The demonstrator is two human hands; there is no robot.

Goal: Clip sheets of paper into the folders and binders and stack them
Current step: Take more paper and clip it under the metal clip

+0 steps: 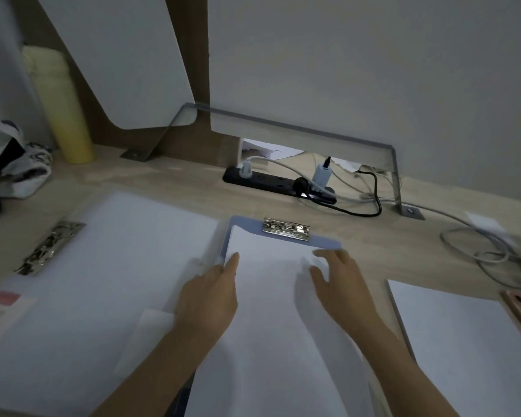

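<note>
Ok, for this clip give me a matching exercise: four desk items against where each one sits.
Items:
1. pale yellow cylindrical bottle
2. black power strip
3. blue plastic clipboard
4. loose stack of white paper

Places:
A. under both hands, centre
B. far left, against the wall
C. near right edge of the desk
D. back of the desk, below the grey metal rail

Pairs: 1-B, 2-D, 3-A, 4-C
</note>
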